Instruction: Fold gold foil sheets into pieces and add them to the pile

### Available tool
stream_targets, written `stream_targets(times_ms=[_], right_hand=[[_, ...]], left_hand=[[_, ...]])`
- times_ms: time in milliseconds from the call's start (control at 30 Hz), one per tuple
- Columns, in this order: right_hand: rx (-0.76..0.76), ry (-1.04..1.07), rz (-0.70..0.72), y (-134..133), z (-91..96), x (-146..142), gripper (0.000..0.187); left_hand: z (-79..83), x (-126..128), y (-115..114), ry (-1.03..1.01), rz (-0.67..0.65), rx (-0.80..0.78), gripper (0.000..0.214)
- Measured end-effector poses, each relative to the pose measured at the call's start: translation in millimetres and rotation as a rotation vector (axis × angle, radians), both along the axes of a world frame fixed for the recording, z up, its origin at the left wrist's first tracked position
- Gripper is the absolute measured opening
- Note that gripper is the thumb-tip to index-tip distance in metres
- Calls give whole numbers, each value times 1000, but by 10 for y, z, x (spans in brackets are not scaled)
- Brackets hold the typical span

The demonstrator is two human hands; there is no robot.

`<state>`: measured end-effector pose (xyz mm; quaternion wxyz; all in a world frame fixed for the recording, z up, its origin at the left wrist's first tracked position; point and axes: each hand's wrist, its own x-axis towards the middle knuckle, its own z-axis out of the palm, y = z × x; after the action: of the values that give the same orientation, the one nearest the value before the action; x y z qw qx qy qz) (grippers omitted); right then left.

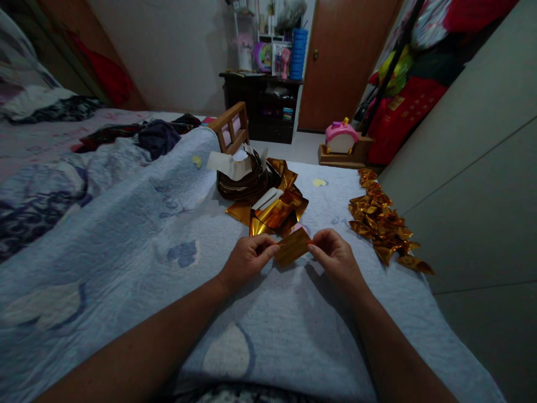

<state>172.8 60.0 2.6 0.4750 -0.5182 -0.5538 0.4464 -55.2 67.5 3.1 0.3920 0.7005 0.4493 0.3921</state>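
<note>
My left hand [247,258] and right hand [333,256] pinch the gold paper [292,246] at opposite ends; edges should be aligned squarely; crease firmly.

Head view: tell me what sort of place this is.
Most likely a bedroom in a home. Both hands hold a gold paper sheet over a quilted blue bedspread; a wooden door and a cluttered dark shelf unit stand behind.
</note>
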Motion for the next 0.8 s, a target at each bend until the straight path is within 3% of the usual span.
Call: stream_targets(times_ms=[133,367,467,633,800], right_hand=[[15,-5,56,-26,28,-11,18],[-112,139,143,-57,43,-37,28],[-139,191,147,-61,49,-52,30],[-114,195,134,-61,55,-69,29],[-103,201,149,-76,55,-80,25]], left_hand=[[3,-1,-9,55,-2,85,16],[-56,-30,-5,354,-23,587,18],[-71,-24,-26,476,-21,722,21],[-65,34,-86,589,-11,781,20],[-77,93,-92,501,-38,723,19]])
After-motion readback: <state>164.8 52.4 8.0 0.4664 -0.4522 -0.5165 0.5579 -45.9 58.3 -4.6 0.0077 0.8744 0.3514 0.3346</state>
